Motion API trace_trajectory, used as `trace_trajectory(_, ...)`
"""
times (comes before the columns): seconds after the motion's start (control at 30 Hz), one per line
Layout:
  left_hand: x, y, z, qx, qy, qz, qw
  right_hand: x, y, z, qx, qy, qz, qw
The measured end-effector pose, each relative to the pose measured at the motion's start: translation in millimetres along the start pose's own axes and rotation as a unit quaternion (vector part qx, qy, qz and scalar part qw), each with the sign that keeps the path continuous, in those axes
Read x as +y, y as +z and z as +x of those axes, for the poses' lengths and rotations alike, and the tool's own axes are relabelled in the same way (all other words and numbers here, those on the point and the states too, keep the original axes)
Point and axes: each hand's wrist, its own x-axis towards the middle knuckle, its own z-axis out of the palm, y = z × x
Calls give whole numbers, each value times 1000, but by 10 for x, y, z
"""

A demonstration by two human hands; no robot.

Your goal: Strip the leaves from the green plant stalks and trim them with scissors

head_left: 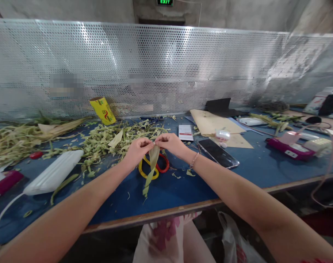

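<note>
Backdrop: perforated metal screen (166, 65) running the full width behind the bench; green exit sign (164, 2) on the wall above it
Surface: blue table (183, 186) with a wooden front edge, littered with plant trimmings
Left hand: left hand (136, 151) raised above the middle of the table, fingertips pinched on the top left edge of a pale green leaf strip (152, 160)
Right hand: right hand (172, 143) just beside the left, thumb and fingers closed on the same top end from the other side; the two hands touch or nearly touch at the fingertips; bracelet (194, 160) on this wrist
Leaf strip: held at its upper end by both hands; it hangs down towards the table, narrowing, with its lower tip near the blue top; whether it is splitting along its length I cannot tell
Under the strip: scissors (142, 171) lying flat, one handle loop yellow, one red, partly hidden behind the strip
Left of the hands: loose pile of leaf scraps (108, 140); a heap of long dry leaves (15, 140) further out; a white pack (53, 173) with a cable near the front; a yellow roll (103, 110) leaning by the screen
Right of the hands: white card (186, 132); dark phone (218, 153) lying face up; brown paper sheet (213, 126) behind it; a pink device (291, 149) well apart
Below the edge: plastic bags (161, 237) hanging by the person's knees
</note>
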Motion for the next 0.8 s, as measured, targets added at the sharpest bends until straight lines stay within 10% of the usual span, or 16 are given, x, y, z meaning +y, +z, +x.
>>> trace_trajectory(0.8, -7, 20, 19, 6, -64, -147, 987, -29, -31, 14, 5, -39, -45, 998)
